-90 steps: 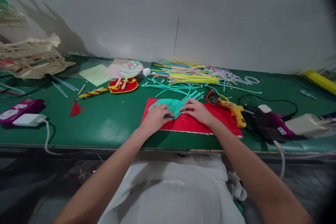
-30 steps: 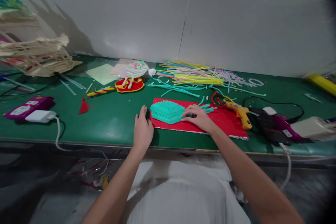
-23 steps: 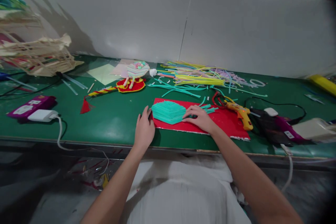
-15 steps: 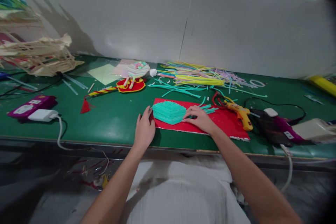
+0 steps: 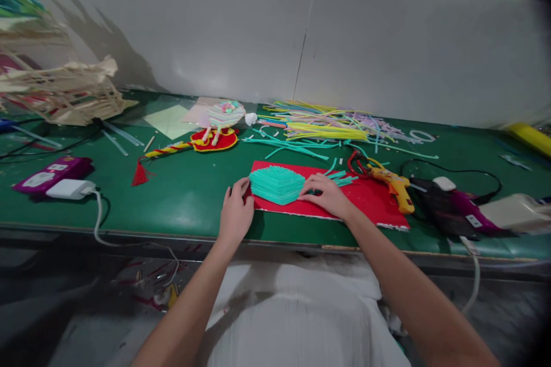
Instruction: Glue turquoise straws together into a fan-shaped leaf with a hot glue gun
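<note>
A teal leaf-shaped piece [image 5: 278, 184] made of rows of pipe cleaners lies on a red board [image 5: 370, 200]. Its left end is between the fingertips of my left hand [image 5: 236, 209], which rests at the board's left edge. At the opposite end, my right hand [image 5: 327, 194] pinches the piece's right edge between thumb and fingers. Short cut teal pipe cleaners [image 5: 342, 178] lie just beyond my right hand. Past them are red-handled pliers or scissors [image 5: 357, 164], partly hidden, and a yellow hot glue gun [image 5: 398, 188] on the board's right part.
Loose teal pipe cleaners [image 5: 297, 146] and a multicoloured bundle [image 5: 331, 123] lie behind the board. A tasselled red and yellow ornament [image 5: 215, 140] is back left. Purple power strips [image 5: 55, 175] with white plugs flank the work. A stick-built model [image 5: 64, 92] stands far left.
My left hand's fingers have shifted very slightly at the leaf's left end. The right hand and the teal piece look the same.
</note>
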`<state>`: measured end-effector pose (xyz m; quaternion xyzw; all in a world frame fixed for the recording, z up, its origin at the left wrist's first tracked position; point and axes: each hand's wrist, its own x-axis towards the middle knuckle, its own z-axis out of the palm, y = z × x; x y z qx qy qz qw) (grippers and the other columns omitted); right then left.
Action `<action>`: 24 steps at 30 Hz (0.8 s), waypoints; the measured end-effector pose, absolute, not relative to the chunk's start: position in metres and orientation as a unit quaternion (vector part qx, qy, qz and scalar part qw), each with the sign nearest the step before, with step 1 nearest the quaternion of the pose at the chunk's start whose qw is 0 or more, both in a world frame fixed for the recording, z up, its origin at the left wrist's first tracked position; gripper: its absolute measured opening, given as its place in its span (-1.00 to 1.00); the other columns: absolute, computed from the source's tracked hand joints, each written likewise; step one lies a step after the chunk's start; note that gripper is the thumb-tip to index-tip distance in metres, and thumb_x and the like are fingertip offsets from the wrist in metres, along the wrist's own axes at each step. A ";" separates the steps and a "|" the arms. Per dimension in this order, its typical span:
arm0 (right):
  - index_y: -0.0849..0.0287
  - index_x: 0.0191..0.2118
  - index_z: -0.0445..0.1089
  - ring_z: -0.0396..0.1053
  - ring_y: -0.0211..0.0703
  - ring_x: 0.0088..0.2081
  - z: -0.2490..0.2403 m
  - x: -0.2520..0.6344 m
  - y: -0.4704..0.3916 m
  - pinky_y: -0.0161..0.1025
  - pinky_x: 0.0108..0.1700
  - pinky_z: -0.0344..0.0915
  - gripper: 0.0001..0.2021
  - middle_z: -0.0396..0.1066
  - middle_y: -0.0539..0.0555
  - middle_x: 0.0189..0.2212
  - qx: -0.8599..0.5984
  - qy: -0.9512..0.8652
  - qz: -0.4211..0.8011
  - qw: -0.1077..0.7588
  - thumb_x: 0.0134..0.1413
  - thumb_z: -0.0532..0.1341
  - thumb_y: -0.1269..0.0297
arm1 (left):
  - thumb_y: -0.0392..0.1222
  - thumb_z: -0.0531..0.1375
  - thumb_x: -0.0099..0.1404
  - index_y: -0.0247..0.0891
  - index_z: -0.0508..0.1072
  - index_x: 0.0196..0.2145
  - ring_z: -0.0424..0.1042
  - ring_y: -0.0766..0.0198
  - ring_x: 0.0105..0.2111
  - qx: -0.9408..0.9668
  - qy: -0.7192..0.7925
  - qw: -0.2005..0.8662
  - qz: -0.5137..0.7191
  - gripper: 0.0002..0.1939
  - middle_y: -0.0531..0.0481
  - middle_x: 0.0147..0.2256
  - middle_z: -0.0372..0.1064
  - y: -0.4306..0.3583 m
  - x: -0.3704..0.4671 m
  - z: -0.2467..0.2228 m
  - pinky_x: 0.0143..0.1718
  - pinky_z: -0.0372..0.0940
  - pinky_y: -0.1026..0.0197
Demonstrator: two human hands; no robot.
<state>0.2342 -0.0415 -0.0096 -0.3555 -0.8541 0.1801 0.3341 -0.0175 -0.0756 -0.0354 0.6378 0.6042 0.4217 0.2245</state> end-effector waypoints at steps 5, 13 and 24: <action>0.09 -0.39 0.47 0.32 -0.19 -0.29 -0.011 0.235 -0.042 -0.17 -0.15 0.21 -0.87 0.41 0.02 -0.40 -0.355 -0.855 0.173 0.338 0.04 0.26 0.16 | -0.36 0.00 0.21 -0.19 0.26 -0.02 0.28 0.12 0.09 0.611 0.613 0.254 0.432 -0.63 -0.10 0.03 0.35 -0.077 -0.017 -0.031 0.13 0.17 -0.09; 0.08 -0.38 0.48 0.32 -0.15 -0.26 -0.011 0.235 -0.042 -0.14 -0.16 0.26 -0.85 0.40 0.05 -0.37 -0.371 -0.841 0.177 0.351 0.01 0.27 0.13 | -0.41 -0.03 0.18 -0.21 0.16 0.12 0.14 0.13 0.19 0.585 0.628 0.229 0.458 -0.47 -0.15 0.17 0.16 -0.079 -0.017 -0.029 0.20 0.08 -0.06; 0.09 -0.42 0.47 0.32 -0.17 -0.30 -0.012 0.234 -0.041 -0.15 -0.15 0.22 -0.86 0.41 0.03 -0.41 -0.362 -0.853 0.169 0.336 0.03 0.26 0.16 | -0.08 0.06 0.30 -0.19 0.10 0.17 0.19 0.09 0.16 0.670 0.620 0.178 0.366 -0.49 -0.16 0.14 0.23 -0.076 -0.013 -0.031 0.24 -0.10 -0.13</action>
